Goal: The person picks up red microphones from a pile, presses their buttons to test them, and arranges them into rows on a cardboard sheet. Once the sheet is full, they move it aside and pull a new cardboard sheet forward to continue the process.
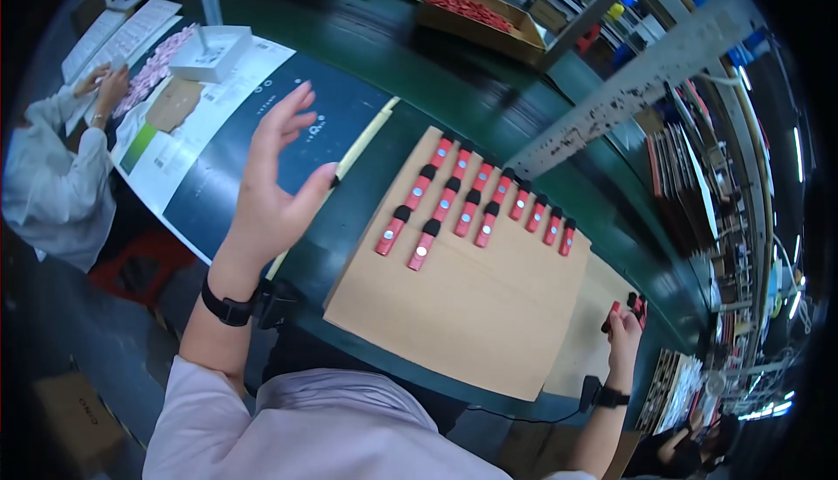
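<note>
My left hand (275, 188) is raised over the dark blue mat, fingers spread and nothing in it. At the far right, my right hand (623, 332) pinches a small red piece with a black end (614, 309). Several similar red-and-black pieces (642, 305) lie just beyond its fingers. On the brown cardboard sheet (454, 314), several slim red pieces with black caps and a pale round spot (422, 251) lie in slanted rows, toward the far side. What these pieces are I cannot tell.
A slanted, paint-chipped metal post (628, 83) rises beyond the cardboard. An open carton (480, 22) of red parts stands at the far side by another person's hands. Left, a co-worker in pale sleeves (65, 157) handles small parts near a white box (209, 52) on the blue mat (236, 157).
</note>
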The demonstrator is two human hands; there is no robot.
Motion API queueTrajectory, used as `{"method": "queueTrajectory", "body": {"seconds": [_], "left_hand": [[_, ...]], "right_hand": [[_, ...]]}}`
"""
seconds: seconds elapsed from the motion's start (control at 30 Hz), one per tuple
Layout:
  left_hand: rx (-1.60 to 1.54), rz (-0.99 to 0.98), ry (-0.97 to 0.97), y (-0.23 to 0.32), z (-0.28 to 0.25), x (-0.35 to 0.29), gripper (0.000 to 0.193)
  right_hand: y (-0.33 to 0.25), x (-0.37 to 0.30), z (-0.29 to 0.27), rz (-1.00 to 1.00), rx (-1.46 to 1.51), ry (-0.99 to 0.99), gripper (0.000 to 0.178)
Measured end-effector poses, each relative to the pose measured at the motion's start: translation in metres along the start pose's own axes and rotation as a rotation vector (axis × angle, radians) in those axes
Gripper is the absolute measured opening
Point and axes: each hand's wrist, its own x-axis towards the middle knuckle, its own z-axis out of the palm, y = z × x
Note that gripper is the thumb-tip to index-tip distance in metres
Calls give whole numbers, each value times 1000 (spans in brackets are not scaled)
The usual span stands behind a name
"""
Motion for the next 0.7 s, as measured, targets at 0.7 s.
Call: {"method": "queueTrajectory", "body": {"seconds": [0.7], "left_hand": [[-273,164,-537,56,10,-67,49]], "right_hand": [[-207,-171,104,-203,623,-358,26]]}}
